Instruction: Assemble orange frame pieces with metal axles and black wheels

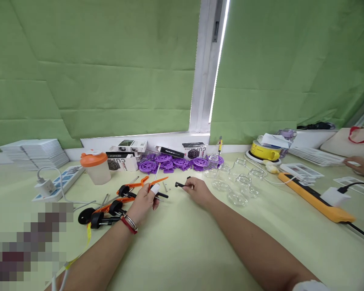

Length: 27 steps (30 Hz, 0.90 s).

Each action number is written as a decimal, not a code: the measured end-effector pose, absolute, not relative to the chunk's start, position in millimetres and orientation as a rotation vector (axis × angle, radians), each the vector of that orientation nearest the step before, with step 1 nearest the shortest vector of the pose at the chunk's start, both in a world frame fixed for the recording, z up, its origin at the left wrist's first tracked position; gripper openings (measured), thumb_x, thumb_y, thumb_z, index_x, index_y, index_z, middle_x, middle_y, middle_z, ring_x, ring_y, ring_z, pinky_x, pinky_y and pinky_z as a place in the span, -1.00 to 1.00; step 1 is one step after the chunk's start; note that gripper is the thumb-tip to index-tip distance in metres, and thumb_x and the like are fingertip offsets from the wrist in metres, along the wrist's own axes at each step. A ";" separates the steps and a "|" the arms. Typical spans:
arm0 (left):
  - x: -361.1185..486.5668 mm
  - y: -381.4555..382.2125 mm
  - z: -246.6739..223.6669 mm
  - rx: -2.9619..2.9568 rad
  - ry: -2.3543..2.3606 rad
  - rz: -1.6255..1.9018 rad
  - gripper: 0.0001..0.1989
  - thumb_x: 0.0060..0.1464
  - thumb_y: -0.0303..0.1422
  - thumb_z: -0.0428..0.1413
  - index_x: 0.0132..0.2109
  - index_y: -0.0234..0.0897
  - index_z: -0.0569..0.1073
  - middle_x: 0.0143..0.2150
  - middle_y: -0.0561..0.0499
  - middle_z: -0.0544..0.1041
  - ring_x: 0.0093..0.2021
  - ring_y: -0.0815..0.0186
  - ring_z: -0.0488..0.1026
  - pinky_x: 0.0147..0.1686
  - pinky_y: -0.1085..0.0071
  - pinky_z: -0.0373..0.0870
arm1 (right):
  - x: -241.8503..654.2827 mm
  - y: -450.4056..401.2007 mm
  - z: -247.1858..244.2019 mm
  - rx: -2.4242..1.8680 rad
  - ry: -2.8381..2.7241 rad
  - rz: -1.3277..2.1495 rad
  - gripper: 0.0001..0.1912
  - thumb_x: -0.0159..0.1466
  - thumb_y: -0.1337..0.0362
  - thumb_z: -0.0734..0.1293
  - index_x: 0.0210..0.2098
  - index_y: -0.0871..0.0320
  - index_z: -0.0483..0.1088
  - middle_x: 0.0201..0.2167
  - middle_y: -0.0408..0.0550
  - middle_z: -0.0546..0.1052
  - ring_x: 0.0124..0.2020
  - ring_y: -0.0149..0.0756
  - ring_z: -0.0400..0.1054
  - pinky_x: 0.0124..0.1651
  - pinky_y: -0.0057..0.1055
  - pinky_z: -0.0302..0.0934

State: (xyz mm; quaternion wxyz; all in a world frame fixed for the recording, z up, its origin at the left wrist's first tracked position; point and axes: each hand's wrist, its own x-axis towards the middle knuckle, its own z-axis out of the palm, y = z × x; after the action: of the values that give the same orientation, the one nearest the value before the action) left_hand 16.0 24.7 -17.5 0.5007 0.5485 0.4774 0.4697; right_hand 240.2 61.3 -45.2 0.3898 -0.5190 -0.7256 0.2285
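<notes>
My left hand (143,204), with a white wrap on one finger, is closed around a thin black rod (163,195); a slim metal piece shows just below it. My right hand (197,191) pinches a small black piece with a squarish end (178,184), apart from the left hand's rod. Tiny metal screws (165,187) lie on the table between the hands. Beside my left hand are several orange and black parts with metal rods (121,202), including a black disc (85,216). Beyond my right hand stand several clear plastic cups (244,182).
Purple wheel-shaped parts (180,163) and cup holder boxes (121,162) line the back. A shaker bottle with an orange lid (95,167) and a white power strip (62,184) stand left. At right lie an orange power strip (312,198), a yellow bowl (264,151) and another person's hand (359,166).
</notes>
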 end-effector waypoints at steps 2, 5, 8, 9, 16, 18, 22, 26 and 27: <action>15.2 26.9 -18.6 1.273 1.141 1.215 -0.70 0.02 -0.09 0.05 -0.38 -0.22 0.19 -0.62 0.20 0.26 -0.67 0.47 0.22 -0.69 0.54 0.12 | 235.9 55.4 -43.7 -1.237 -1.774 0.867 -0.88 0.13 0.24 0.29 -0.37 0.17 0.39 -0.49 -0.14 0.38 -0.46 -0.39 0.23 -0.36 -0.43 0.12; 14.4 28.2 -17.4 1.250 1.108 1.285 -0.70 0.01 -0.09 0.05 -0.36 -0.23 0.21 -0.60 0.20 0.26 -0.67 0.49 0.21 -0.70 0.55 0.11 | 227.1 48.8 -43.1 -1.113 -1.677 1.183 -0.82 0.12 0.26 0.30 -0.29 0.18 0.40 -0.52 -0.17 0.37 -0.49 -0.42 0.22 -0.37 -0.45 0.12; 14.2 26.9 -14.1 1.297 1.102 1.276 -0.70 0.03 -0.09 0.04 -0.35 -0.23 0.22 -0.60 0.19 0.26 -0.66 0.49 0.22 -0.69 0.56 0.11 | 220.2 45.0 -44.7 -1.121 -1.659 1.297 -0.79 0.13 0.24 0.29 -0.27 0.19 0.44 -0.57 -0.19 0.34 -0.55 -0.46 0.14 -0.41 -0.47 0.07; 14.5 26.1 -12.9 1.313 1.109 1.267 -0.70 0.03 -0.09 0.04 -0.35 -0.23 0.22 -0.60 0.20 0.26 -0.66 0.49 0.21 -0.69 0.56 0.11 | 218.8 44.2 -45.7 -1.134 -1.650 1.320 -0.78 0.15 0.22 0.28 -0.27 0.19 0.45 -0.58 -0.19 0.34 -0.57 -0.48 0.10 -0.44 -0.48 0.05; 16.9 20.4 -10.6 1.354 1.119 1.163 -0.70 0.02 -0.10 0.04 -0.35 -0.23 0.20 -0.61 0.21 0.23 -0.64 0.49 0.22 -0.65 0.57 0.12 | 214.8 42.3 -52.7 -1.129 -1.696 1.303 -0.74 0.19 0.17 0.24 -0.29 0.20 0.48 -0.55 -0.15 0.42 -0.63 -0.51 0.01 -0.52 -0.51 -0.09; 16.5 20.2 -11.1 1.367 1.109 1.159 -0.71 0.03 -0.10 0.04 -0.34 -0.23 0.20 -0.61 0.21 0.24 -0.64 0.49 0.21 -0.65 0.57 0.11 | 213.2 40.5 -51.3 -1.136 -1.666 1.347 -0.73 0.18 0.16 0.25 -0.30 0.21 0.47 -0.56 -0.16 0.41 -0.64 -0.52 -0.01 -0.54 -0.51 -0.12; 16.0 20.6 -10.6 1.371 1.111 1.172 -0.71 0.03 -0.10 0.03 -0.35 -0.23 0.19 -0.61 0.21 0.22 -0.63 0.49 0.20 -0.65 0.57 0.12 | 209.4 34.2 -43.0 -1.097 -1.552 1.460 -0.75 0.15 0.16 0.27 -0.34 0.23 0.44 -0.60 -0.20 0.37 -0.67 -0.55 -0.06 -0.55 -0.51 -0.14; 16.6 21.5 -10.0 1.340 1.120 1.192 -0.70 0.02 -0.09 0.04 -0.35 -0.24 0.21 -0.57 0.20 0.23 -0.64 0.51 0.20 -0.67 0.56 0.12 | 208.1 30.0 -37.6 -1.081 -1.471 1.515 -0.76 0.11 0.18 0.30 -0.31 0.23 0.43 -0.59 -0.19 0.37 -0.65 -0.55 -0.01 -0.53 -0.52 -0.10; 16.8 21.8 -10.3 1.328 1.116 1.200 -0.70 0.02 -0.09 0.04 -0.34 -0.24 0.21 -0.56 0.20 0.24 -0.64 0.51 0.20 -0.68 0.56 0.11 | 208.3 29.7 -37.3 -1.085 -1.470 1.514 -0.75 0.10 0.20 0.31 -0.29 0.23 0.43 -0.59 -0.20 0.36 -0.63 -0.54 0.02 -0.52 -0.51 -0.07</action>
State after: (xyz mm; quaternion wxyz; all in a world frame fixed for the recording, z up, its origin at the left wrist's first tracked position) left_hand 16.8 21.8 -10.3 0.4936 0.5476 0.4601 0.4947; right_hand 208.3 29.7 -37.3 0.3752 -0.4239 -0.5743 0.5914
